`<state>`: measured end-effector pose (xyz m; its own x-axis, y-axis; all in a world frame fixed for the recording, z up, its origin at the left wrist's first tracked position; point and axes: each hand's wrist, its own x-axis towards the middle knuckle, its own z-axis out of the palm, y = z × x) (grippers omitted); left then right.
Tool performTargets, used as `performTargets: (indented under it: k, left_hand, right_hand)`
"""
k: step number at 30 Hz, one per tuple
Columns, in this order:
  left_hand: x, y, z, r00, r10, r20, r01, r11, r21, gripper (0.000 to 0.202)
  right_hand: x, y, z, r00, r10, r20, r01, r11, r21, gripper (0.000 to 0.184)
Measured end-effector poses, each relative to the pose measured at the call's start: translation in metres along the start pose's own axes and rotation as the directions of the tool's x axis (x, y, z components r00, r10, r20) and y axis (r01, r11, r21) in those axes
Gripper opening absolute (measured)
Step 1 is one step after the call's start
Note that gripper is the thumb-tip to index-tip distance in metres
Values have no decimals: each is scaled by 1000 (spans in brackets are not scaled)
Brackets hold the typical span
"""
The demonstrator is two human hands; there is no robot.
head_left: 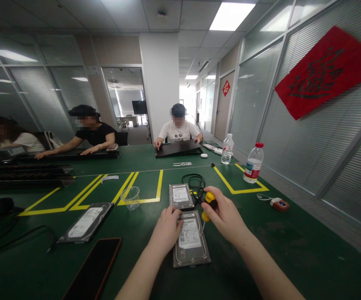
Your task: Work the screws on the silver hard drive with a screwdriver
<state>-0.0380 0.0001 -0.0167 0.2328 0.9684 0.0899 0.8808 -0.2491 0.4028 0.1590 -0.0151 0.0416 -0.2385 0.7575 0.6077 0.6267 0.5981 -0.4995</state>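
Observation:
A silver hard drive (192, 246) lies flat on the green table mat (261, 250) right in front of me. My left hand (167, 229) rests on the drive's left upper edge, fingers curled against it. My right hand (225, 216) is closed round a yellow-and-black screwdriver (208, 204), held upright with its tip down at the drive's top right corner. A second hard drive (180, 196) lies just behind the first.
A third drive in a dark bag (86, 221) and a phone (94, 268) lie at left. A clear plastic cup (130, 197), a black cable (195, 183), two water bottles (253, 163) and a small orange device (279, 204) stand around. Three people work at the far side.

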Motion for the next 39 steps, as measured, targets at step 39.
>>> performTargets:
  k: [39]
  left_hand:
    - [6, -12, 2, 998, 29, -59, -35, 994, -108, 33]
  right_hand:
    - [-5, 12, 20, 982, 134, -135, -105, 974, 203, 24]
